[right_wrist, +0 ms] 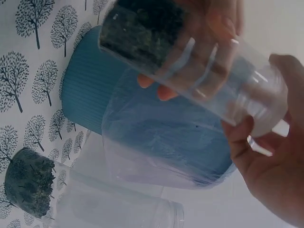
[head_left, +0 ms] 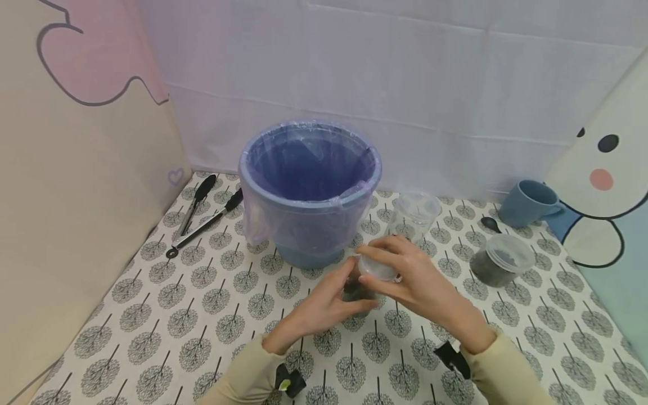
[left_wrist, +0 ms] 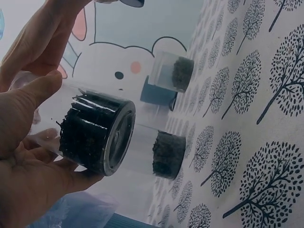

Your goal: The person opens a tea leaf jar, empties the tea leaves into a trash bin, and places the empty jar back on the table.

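Observation:
My left hand (head_left: 326, 306) grips a tall clear plastic jar (left_wrist: 92, 130) round its side. Dark, dried leaf-like bits fill the bottom part of the jar, and its round base faces the left wrist camera, off the table. My right hand (head_left: 410, 273) holds the jar's clear lid (head_left: 377, 270) at the top, thumb and fingers round the rim. In the right wrist view the lid end (right_wrist: 266, 102) sits between thumb and fingers. A second clear jar (head_left: 412, 216) with similar dark contents stands just behind my right hand.
A blue bucket (head_left: 310, 202) with a thin plastic liner stands behind my hands. Black-tipped tongs (head_left: 199, 228) lie spread at the left. Toward the right are a short lidded tub (head_left: 498, 264) with dark contents, a black spoon (head_left: 490, 224) and a blue mug (head_left: 526, 205).

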Available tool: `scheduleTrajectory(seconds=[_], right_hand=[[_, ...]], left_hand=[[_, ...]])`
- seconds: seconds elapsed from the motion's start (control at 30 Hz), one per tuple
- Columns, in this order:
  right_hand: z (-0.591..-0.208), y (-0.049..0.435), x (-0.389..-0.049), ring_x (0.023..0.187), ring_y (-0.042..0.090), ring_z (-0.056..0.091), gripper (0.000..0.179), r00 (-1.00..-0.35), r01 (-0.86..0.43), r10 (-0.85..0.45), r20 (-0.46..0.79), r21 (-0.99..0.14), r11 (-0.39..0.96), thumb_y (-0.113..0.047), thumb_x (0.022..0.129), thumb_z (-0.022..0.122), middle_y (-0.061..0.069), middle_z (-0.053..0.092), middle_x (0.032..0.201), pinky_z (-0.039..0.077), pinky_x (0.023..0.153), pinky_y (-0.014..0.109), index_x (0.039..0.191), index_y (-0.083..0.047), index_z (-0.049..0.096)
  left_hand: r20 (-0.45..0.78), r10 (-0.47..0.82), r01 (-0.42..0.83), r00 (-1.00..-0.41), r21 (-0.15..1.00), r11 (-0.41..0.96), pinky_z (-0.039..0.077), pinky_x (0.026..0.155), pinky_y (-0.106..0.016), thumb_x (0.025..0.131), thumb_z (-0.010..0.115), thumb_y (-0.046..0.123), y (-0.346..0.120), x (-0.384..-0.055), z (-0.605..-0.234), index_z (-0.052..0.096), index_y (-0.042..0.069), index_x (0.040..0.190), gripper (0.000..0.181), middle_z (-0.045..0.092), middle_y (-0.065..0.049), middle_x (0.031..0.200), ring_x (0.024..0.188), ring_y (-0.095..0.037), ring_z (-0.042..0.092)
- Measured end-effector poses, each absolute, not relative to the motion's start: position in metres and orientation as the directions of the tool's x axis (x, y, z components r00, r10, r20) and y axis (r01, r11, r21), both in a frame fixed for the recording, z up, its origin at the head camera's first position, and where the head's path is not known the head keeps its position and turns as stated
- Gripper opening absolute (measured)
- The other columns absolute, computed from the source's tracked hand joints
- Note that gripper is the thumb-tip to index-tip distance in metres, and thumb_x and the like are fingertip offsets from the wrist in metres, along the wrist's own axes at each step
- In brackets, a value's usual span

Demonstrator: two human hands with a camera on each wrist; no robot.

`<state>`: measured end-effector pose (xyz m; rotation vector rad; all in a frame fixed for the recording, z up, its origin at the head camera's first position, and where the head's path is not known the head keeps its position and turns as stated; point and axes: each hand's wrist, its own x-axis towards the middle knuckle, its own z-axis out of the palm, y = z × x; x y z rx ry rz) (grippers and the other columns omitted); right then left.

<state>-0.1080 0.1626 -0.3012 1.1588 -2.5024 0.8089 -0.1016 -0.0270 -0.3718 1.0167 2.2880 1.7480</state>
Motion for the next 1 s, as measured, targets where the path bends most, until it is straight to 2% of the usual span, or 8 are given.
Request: scheduleTrajectory(seconds=[0.07, 0.17, 0.3, 0.47, 0.6, 0.77, 0.93, 1.0], right_hand=[[-0.299, 0.165, -0.107, 0.111, 0.025, 0.058, 0.048, -0.651, -0.758, -0.637, 0.412, -0.399, 0.516, -0.023, 0.085, 0.075, 0.009, 0.062, 0.123, 0.056, 0.083, 0.039, 0.129, -0.010, 0.063], [-0.295, 0.165, -0.105, 0.115, 0.029, 0.057, 0.064, -0.700, -0.712, -0.618, 0.357, -0.413, 0.568, -0.031, 0.084, 0.076, 0.011, 0.056, 0.132, 0.055, 0.087, 0.046, 0.140, -0.013, 0.052], [-0.293, 0.161, -0.102, 0.104, 0.029, 0.061, 0.083, -0.787, -0.616, -0.524, 0.324, -0.375, 0.693, -0.047, 0.080, 0.076, 0.014, 0.054, 0.128, 0.057, 0.080, 0.045, 0.146, -0.012, 0.042], [-0.292, 0.155, -0.101, 0.082, 0.018, 0.061, 0.068, -0.833, -0.545, -0.438, 0.338, -0.365, 0.755, -0.048, 0.080, 0.076, 0.011, 0.060, 0.109, 0.054, 0.064, 0.029, 0.128, -0.004, 0.055], [-0.292, 0.155, -0.102, 0.076, 0.015, 0.060, 0.055, -0.825, -0.556, -0.438, 0.358, -0.366, 0.746, -0.042, 0.079, 0.079, 0.008, 0.061, 0.100, 0.052, 0.060, 0.024, 0.113, -0.003, 0.061], [-0.289, 0.161, -0.105, 0.089, 0.018, 0.061, 0.052, -0.788, -0.615, -0.516, 0.336, -0.403, 0.678, -0.033, 0.080, 0.079, 0.007, 0.062, 0.105, 0.056, 0.073, 0.032, 0.119, -0.003, 0.063], [-0.285, 0.169, -0.106, 0.114, 0.027, 0.056, 0.055, -0.726, -0.668, -0.639, 0.253, -0.481, 0.568, -0.017, 0.088, 0.071, 0.011, 0.057, 0.129, 0.052, 0.092, 0.048, 0.138, -0.005, 0.052], [-0.284, 0.170, -0.105, 0.122, 0.031, 0.052, 0.060, -0.724, -0.655, -0.657, 0.213, -0.513, 0.555, -0.018, 0.089, 0.069, 0.012, 0.050, 0.138, 0.048, 0.097, 0.053, 0.144, -0.009, 0.046]], left_hand=[[0.308, 0.554, 0.434, -0.773, 0.894, 0.109, 0.049, 0.099, -0.031, 0.088, 0.073, 0.016, -0.027, -0.101, -0.373, 0.040, 0.016, 0.138, 0.060, 0.061, -0.005, 0.125, 0.112, -0.015, 0.059], [0.319, 0.544, 0.433, -0.776, 0.897, 0.092, 0.047, 0.102, -0.036, 0.088, 0.072, 0.014, -0.027, -0.101, -0.374, 0.036, 0.015, 0.143, 0.066, 0.059, -0.009, 0.130, 0.117, -0.020, 0.058], [0.350, 0.503, 0.463, -0.790, 0.879, 0.116, 0.044, 0.105, -0.042, 0.089, 0.071, 0.016, -0.025, -0.100, -0.373, 0.035, 0.016, 0.144, 0.066, 0.056, -0.010, 0.134, 0.122, -0.022, 0.055], [0.337, 0.458, 0.465, -0.822, 0.863, 0.199, 0.042, 0.108, -0.043, 0.087, 0.073, 0.018, -0.023, -0.100, -0.371, 0.039, 0.017, 0.140, 0.062, 0.055, -0.007, 0.135, 0.125, -0.021, 0.053], [0.321, 0.461, 0.447, -0.827, 0.873, 0.194, 0.044, 0.106, -0.041, 0.087, 0.073, 0.016, -0.023, -0.100, -0.370, 0.039, 0.015, 0.140, 0.063, 0.054, -0.008, 0.135, 0.124, -0.021, 0.054], [0.293, 0.509, 0.399, -0.810, 0.910, 0.111, 0.048, 0.100, -0.030, 0.088, 0.071, 0.013, -0.025, -0.101, -0.370, 0.034, 0.017, 0.145, 0.067, 0.056, -0.008, 0.134, 0.120, -0.019, 0.058], [0.279, 0.540, 0.391, -0.794, 0.915, 0.103, 0.053, 0.087, -0.027, 0.088, 0.072, 0.012, -0.028, -0.104, -0.372, 0.034, 0.018, 0.144, 0.068, 0.061, -0.005, 0.122, 0.102, -0.014, 0.061], [0.291, 0.543, 0.408, -0.788, 0.907, 0.106, 0.054, 0.082, -0.027, 0.088, 0.072, 0.013, -0.028, -0.104, -0.373, 0.034, 0.017, 0.143, 0.067, 0.062, -0.005, 0.117, 0.095, -0.014, 0.061]])
